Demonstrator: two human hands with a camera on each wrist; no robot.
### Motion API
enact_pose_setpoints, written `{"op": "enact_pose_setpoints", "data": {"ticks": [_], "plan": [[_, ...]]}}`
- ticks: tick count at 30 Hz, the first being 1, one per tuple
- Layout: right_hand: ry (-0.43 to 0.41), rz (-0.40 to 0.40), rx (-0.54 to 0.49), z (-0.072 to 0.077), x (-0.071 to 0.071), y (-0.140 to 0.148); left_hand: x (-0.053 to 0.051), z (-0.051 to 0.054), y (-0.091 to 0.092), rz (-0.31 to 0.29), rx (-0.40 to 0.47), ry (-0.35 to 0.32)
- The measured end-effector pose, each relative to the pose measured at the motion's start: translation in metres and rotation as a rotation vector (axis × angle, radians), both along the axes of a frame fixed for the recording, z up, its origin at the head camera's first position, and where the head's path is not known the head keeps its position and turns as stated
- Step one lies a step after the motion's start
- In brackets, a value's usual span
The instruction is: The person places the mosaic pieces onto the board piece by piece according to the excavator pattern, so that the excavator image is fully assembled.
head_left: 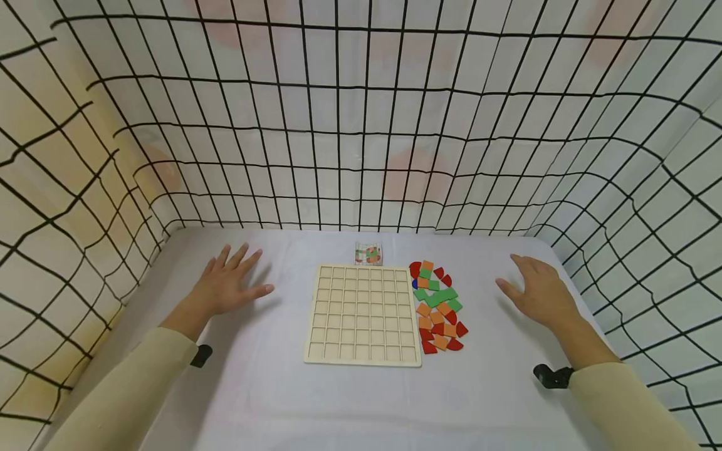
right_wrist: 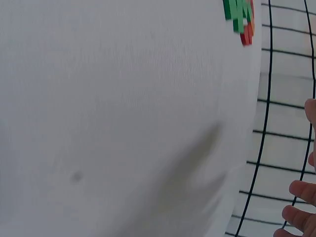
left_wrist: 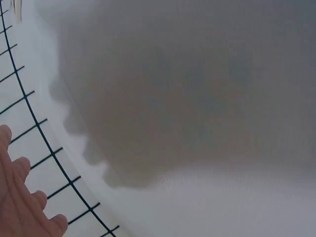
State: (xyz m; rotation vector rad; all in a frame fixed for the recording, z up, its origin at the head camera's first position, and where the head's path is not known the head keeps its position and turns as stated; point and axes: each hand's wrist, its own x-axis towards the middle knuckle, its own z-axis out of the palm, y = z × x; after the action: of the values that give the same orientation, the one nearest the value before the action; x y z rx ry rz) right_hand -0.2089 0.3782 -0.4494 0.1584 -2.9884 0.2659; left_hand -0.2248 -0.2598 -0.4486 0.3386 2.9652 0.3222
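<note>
A pale wooden grid board [head_left: 363, 315] with many square cells lies on the white table between the two hands. Along its right edge is a loose cluster of flat pieces: orange squares [head_left: 424, 309], green pieces [head_left: 441, 297], red curved pieces [head_left: 454, 344] and a small blue one. My left hand [head_left: 230, 285] hovers to the left of the board, fingers spread, holding nothing. To the right of the pieces is my right hand [head_left: 540, 291], fingers extended and holding nothing. Green pieces [right_wrist: 238, 12] also show at the top of the right wrist view.
A small clear box or packet [head_left: 368, 254] with coloured shapes stands behind the board. Black wire mesh [head_left: 361, 134] fences the table's back and both sides, with white cloth behind it. Dark straps with small devices [head_left: 554, 376] sit at both wrists.
</note>
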Motion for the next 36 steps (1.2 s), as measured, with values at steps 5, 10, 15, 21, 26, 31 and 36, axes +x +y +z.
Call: {"op": "enact_pose_setpoints", "data": {"ticks": [5,10,15,21,26,31,36], "plan": [[-0.047,0.009,-0.038,-0.001,-0.002,-0.022,0.001,-0.004,0.007,-0.01,0.024,-0.002],[-0.068,0.031,-0.042,-0.004,-0.004,-0.043,0.003,-0.012,0.017,-0.019,0.036,-0.012],[-0.085,0.051,-0.039,-0.008,-0.004,-0.065,0.006,-0.02,0.03,-0.031,0.042,-0.024],[-0.154,0.068,-0.057,-0.012,-0.005,-0.092,0.012,-0.023,0.047,-0.057,0.046,0.0],[-0.206,0.086,-0.077,-0.017,-0.008,-0.113,0.016,-0.026,0.066,-0.089,0.037,0.003],[-0.225,0.128,-0.103,-0.026,-0.015,-0.13,0.017,-0.03,0.08,-0.12,0.055,-0.02],[-0.238,0.154,-0.103,-0.031,-0.024,-0.145,0.016,-0.031,0.091,-0.111,0.111,-0.087]]}}
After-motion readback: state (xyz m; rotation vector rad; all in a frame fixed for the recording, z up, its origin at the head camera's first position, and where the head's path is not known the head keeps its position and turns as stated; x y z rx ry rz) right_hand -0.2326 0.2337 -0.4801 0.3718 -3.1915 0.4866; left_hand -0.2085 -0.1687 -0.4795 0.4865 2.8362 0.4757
